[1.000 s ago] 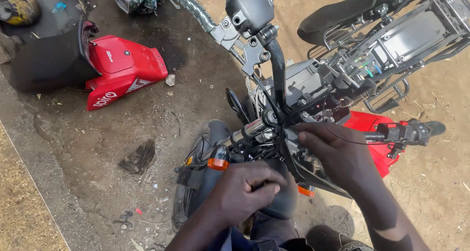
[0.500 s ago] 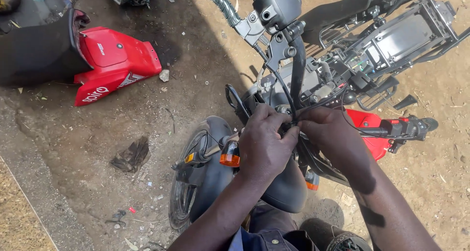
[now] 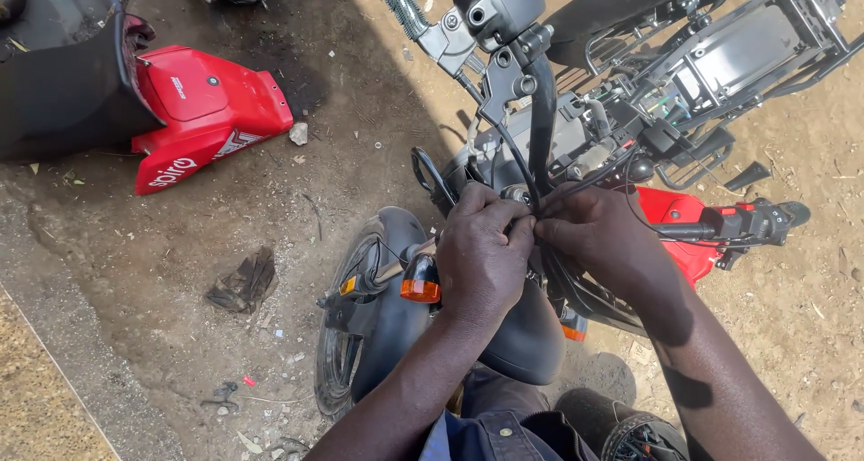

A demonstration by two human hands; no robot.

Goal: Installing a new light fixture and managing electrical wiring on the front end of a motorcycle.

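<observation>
Both hands now meeting at motorcycle's front, left hand (image 3: 481, 259) having risen from lower down. Left grip closing around black cable bundle (image 3: 531, 169) under handlebar (image 3: 540, 110); right hand (image 3: 598, 236) pinching same cables, fingertips touching left's. Bundle running upward just behind front fender (image 3: 396, 308). Orange indicator (image 3: 420, 290) sitting beside left wrist. Red panel (image 3: 202, 110) lying well apart on dirt.

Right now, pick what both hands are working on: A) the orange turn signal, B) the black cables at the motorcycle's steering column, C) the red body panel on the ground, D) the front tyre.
B: the left hand and right hand meet on the black cables, away from the red body panel.
</observation>
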